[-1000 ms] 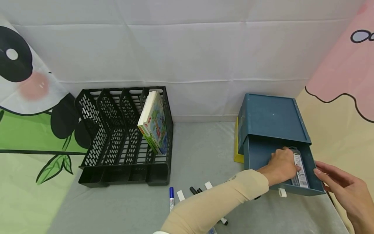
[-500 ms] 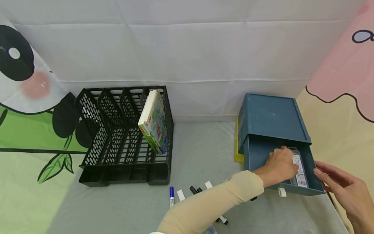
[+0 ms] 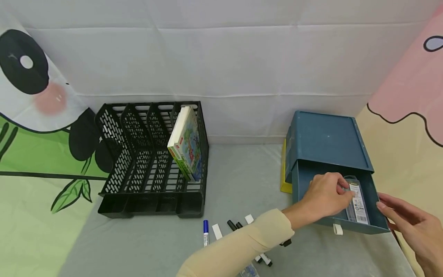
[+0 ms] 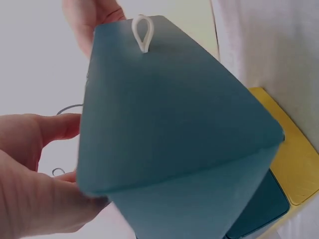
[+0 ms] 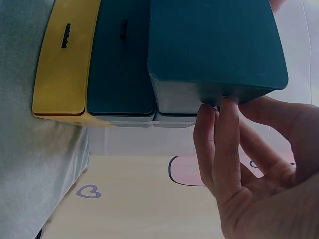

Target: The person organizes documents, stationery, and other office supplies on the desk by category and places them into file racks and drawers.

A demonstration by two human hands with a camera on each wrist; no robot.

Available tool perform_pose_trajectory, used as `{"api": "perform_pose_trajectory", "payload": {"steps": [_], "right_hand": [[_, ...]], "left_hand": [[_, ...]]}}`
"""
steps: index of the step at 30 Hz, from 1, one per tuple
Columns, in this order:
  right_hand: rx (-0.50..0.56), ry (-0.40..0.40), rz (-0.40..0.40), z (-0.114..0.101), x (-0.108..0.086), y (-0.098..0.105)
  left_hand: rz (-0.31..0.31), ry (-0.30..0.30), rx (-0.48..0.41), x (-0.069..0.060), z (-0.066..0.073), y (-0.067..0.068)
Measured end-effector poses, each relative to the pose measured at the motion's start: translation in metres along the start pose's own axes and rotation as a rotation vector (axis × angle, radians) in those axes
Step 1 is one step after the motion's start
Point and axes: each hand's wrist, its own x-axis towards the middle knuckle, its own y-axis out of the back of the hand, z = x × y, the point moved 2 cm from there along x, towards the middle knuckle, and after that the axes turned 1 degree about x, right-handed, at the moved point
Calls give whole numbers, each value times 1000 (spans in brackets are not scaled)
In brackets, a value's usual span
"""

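Note:
In the head view my left hand (image 3: 323,196) hovers at the opening of a pulled-out blue drawer (image 3: 363,228), thumb and fingers apart. Inside the drawer, along its right side, lies a clear plastic pack (image 3: 360,206) with a white label; its contents are not clear. My left fingertips are close to the pack's left edge; whether they touch it I cannot tell. My right hand (image 3: 412,227) pinches the drawer's right side wall between thumb and fingers. In the right wrist view, fingers (image 5: 227,144) press the outside of that wall.
Beneath the blue drawer unit (image 3: 325,138) is a yellow one (image 3: 285,184). A black file rack (image 3: 138,165) holding books (image 3: 188,146) stands left. A blue-capped marker (image 3: 206,232) and several black-capped markers lie in front, partly hidden by the sleeve (image 3: 238,246).
My left hand has drawn back leftward from the plastic pack, its fingers parting, and more of the label shows. My right hand keeps its hold on the drawer wall.

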Motion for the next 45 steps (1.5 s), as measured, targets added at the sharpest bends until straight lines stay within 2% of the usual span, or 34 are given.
{"api": "perform_pose_trajectory", "payload": {"steps": [10,17,21,27,33,38,45], "right_hand": [[-22,-32,5,-2,-2,-1],[-16,-35,13,-2,-1,-1],[-31,-42,11,-2,-1,-1],[-30,-57,13,-2,0,-1],[-6,-37,15,-3,-1,-1],[9,-25,12,-2,-2,-1],[3,-41,-1,1,-1,-1]], "left_hand": [[71,-30,-127,-18,-15,21],[99,-45,-269,-32,-31,37],[117,-44,-321,-40,-43,44],[155,-51,-359,-53,-61,49],[183,-20,-369,-64,-76,54],[236,-25,-389,-72,-88,58],[281,-8,-452,-84,-111,60]]}}
